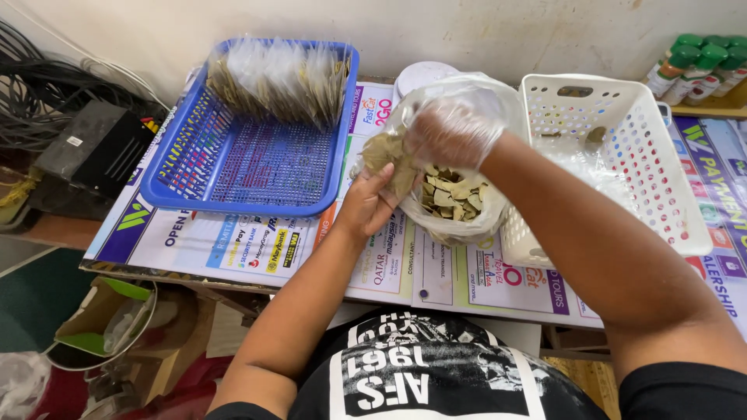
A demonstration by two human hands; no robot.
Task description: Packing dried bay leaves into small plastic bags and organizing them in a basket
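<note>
A large clear plastic bag (459, 218) full of dried bay leaves (450, 196) sits on the table in front of me. My left hand (372, 204), bare, holds a small clear packet of leaves (387, 155) just left of the bag's mouth. My right hand (454, 134), in a thin clear glove, hovers over the bag opening with its fingers bunched near the packet's top. Whether it pinches leaves is hard to tell.
A blue mesh tray (233, 167) at the left holds a row of filled leaf packets (276, 78) along its far side. A white perforated basket (622, 155) stands to the right. Green-capped bottles (700, 66) sit at far right, a black box and cables (85, 148) at far left.
</note>
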